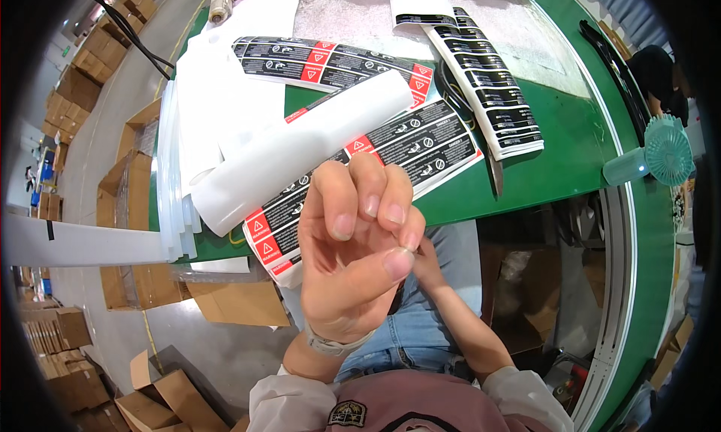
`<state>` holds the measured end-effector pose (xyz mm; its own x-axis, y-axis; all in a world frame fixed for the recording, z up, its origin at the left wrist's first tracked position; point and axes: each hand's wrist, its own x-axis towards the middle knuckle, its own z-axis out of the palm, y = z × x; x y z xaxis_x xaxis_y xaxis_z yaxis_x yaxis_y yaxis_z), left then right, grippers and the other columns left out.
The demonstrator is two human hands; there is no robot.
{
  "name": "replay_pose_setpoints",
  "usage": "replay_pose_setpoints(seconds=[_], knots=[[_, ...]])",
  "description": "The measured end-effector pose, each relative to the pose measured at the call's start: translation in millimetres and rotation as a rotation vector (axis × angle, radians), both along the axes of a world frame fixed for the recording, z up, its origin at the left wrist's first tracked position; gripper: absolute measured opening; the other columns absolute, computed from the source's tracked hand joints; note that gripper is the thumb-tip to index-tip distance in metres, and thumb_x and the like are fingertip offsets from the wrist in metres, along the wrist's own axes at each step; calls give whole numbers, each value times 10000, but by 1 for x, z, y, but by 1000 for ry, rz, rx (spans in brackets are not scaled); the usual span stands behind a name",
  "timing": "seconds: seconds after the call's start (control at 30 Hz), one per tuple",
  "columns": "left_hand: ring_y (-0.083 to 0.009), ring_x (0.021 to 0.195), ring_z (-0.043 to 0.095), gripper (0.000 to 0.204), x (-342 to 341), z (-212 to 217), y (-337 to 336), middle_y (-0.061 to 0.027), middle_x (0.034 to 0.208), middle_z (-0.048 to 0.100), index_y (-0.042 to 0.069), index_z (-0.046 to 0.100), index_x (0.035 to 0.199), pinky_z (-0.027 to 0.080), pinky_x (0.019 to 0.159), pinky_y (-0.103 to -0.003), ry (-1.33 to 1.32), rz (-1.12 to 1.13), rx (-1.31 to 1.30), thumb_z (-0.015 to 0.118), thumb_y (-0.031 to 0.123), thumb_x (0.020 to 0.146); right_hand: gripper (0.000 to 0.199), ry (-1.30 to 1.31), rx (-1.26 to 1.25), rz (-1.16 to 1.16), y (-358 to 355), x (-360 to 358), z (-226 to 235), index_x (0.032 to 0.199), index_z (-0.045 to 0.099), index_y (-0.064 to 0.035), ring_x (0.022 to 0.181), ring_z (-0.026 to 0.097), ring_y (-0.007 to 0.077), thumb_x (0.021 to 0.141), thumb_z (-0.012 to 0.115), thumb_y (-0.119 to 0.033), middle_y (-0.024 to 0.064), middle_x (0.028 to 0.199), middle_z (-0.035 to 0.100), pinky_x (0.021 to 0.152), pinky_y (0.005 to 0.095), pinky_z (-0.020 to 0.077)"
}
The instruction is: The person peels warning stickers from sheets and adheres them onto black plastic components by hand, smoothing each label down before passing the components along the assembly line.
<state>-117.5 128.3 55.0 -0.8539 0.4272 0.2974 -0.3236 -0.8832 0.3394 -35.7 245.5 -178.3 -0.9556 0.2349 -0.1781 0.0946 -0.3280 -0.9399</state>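
My left hand (pixel 353 244) is raised close in front of me, with a band around its wrist. Its fingers are curled, and the thumb tip presses toward a fingertip; anything pinched there is too small to make out. Partly behind it, my right hand (pixel 428 267) hangs low over my lap, its fingers mostly hidden. Beyond the left hand lie sheets of black and red warning labels (pixel 439 143). A curled sheet with a white back (pixel 300 150) rests across them.
A strip of black labels (pixel 492 94) lies right of scissors (pixel 494 173) on the green table (pixel 548 180). A teal handheld fan (pixel 667 150) stands at the right edge. White sheets (pixel 199 101) cover the left side; a heat gun-like tool (pixel 221 4) lies at the back. Cardboard boxes (pixel 124 191) stand left.
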Motion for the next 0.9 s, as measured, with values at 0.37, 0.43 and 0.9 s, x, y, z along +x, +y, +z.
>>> replay_pose_setpoints(seconds=[0.37, 0.43, 0.9], knots=[[-142, 799, 446, 441, -2, -7, 2, -10, 871, 409, 163, 394, 781, 418, 666, -264, -12, -112, 187, 528, -219, 605, 173, 1, 37, -3, -2, 0, -3, 1110, 569, -2, 615, 502, 65, 942, 583, -43, 5, 694, 546, 577, 220, 398], [-143, 790, 447, 431, -3, -8, 4, -8, 859, 404, 160, 394, 760, 408, 652, -261, -26, -161, 244, 503, -216, 578, 173, -4, 35, -13, -2, 1, 3, 1110, 570, -3, 612, 501, 64, 943, 584, -45, 4, 692, 548, 574, 220, 396], [-138, 736, 469, 386, -4, -8, 7, -13, 813, 407, 127, 422, 671, 428, 590, -255, -50, -249, 272, 471, -238, 551, 176, -52, -6, 43, 6, 1, -52, 1122, 562, 1, 618, 504, 61, 951, 570, -39, 3, 708, 558, 577, 214, 397]])
